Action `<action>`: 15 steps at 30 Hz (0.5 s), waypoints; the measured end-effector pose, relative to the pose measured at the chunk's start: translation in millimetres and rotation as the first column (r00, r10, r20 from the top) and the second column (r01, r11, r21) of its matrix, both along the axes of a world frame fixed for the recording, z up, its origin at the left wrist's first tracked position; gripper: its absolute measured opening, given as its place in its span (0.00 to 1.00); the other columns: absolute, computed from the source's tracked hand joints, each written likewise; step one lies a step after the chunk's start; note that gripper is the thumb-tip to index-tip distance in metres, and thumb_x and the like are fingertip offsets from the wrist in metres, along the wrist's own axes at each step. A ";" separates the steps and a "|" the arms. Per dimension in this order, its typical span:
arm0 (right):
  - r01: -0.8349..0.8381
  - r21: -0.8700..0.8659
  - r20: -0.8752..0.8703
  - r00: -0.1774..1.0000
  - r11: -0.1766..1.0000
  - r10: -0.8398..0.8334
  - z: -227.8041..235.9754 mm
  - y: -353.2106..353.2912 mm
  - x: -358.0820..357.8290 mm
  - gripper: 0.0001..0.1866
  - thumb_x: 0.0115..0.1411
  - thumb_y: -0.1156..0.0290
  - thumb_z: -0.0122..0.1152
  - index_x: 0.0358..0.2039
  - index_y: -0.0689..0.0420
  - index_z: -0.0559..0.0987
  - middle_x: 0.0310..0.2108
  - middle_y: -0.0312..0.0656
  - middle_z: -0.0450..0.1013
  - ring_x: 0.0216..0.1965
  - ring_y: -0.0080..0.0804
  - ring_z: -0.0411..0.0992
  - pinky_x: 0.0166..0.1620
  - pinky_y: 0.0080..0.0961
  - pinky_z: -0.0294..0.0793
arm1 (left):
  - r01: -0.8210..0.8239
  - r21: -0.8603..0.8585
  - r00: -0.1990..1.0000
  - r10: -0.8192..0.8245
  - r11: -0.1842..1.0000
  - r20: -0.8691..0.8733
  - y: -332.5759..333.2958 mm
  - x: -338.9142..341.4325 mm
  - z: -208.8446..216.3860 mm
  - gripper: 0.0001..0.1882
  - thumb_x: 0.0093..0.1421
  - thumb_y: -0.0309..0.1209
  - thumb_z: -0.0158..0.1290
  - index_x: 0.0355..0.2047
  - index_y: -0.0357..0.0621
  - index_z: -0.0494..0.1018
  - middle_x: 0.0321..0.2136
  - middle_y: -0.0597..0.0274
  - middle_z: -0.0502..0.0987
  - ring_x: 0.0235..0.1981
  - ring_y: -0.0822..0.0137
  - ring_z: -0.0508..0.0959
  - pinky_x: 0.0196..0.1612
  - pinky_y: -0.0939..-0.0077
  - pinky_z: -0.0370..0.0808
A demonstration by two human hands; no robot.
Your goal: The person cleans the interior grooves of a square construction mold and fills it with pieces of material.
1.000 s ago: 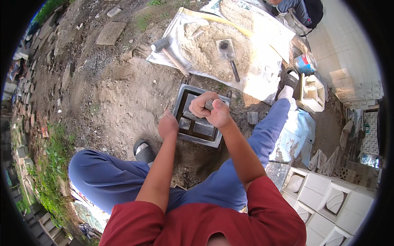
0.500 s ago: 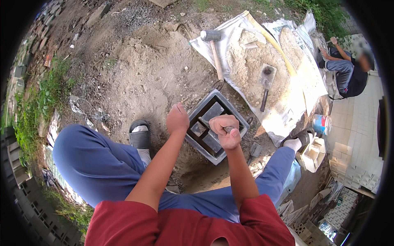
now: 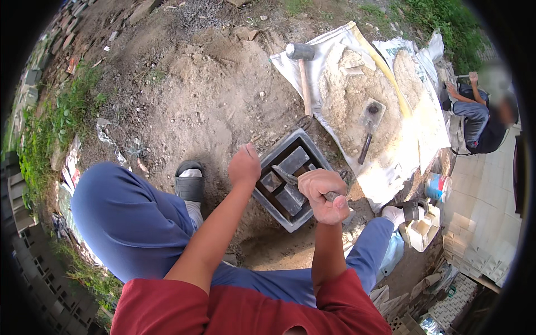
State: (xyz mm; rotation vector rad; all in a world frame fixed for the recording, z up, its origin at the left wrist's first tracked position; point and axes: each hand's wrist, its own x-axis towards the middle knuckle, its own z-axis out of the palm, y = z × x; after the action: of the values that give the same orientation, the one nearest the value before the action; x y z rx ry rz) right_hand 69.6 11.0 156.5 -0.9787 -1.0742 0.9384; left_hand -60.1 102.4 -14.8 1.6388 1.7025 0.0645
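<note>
A grey box-shaped mould [image 3: 301, 139] stands on the ground in front of me, with dark gaps around several flat-topped grey blocks [image 3: 293, 160] inside. My right hand [image 3: 322, 192] is closed over the mould's right part, gripping a grey metal bar-like tool [image 3: 283, 174]. One end of the tool points left over the blocks; the other shows by my thumb. My left hand [image 3: 244, 166] is closed in a fist beside the mould's left edge. What its fingers hold, if anything, is hidden.
A mallet [image 3: 305, 84] lies against a white sack sheet [image 3: 368, 178] bearing pale sandy material [image 3: 340, 100] and a trowel [image 3: 372, 120]. A cream block [image 3: 421, 231] and a bucket [image 3: 437, 187] stand near my right foot. Another person [image 3: 483, 117] sits at far right.
My right hand has moved slightly right and down and turned, bringing the bar-like tool into sight over the mould. My left hand stays by the mould's left edge. The view has shifted slightly.
</note>
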 end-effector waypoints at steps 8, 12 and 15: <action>0.006 -0.075 0.055 0.999 0.997 -0.002 -12.3 -4.7 14.4 0.41 0.64 0.29 0.36 0.13 0.56 0.50 0.11 0.34 0.45 0.12 0.29 0.47 0.20 0.29 0.40 | 0.043 0.028 0.999 -0.043 0.999 -0.008 -4.3 6.9 3.0 0.32 0.73 0.49 0.31 0.33 0.37 0.79 0.34 0.37 0.80 0.38 0.35 0.79 0.44 0.41 0.74; -0.059 -0.015 0.085 0.995 0.998 0.060 22.5 -17.0 9.0 0.40 0.65 0.32 0.36 0.12 0.56 0.51 0.11 0.35 0.45 0.11 0.33 0.47 0.18 0.30 0.41 | 0.061 0.029 0.998 -0.060 0.998 -0.022 -0.3 4.8 11.6 0.39 0.74 0.53 0.28 0.28 0.34 0.80 0.33 0.35 0.80 0.37 0.35 0.80 0.45 0.41 0.74; -0.043 0.045 0.150 0.988 0.998 0.036 8.6 -22.5 5.2 0.38 0.66 0.35 0.36 0.12 0.55 0.52 0.11 0.35 0.46 0.10 0.34 0.48 0.17 0.30 0.43 | 0.077 0.025 0.996 -0.076 0.997 -0.036 -3.3 10.6 11.0 0.40 0.73 0.54 0.28 0.29 0.33 0.80 0.32 0.35 0.80 0.37 0.35 0.80 0.45 0.41 0.74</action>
State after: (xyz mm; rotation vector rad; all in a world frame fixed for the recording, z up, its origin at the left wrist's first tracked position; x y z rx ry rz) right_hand 74.8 -11.5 165.1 -1.0032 -1.2408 0.8781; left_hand -49.5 99.1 -3.9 1.7324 1.6697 0.0215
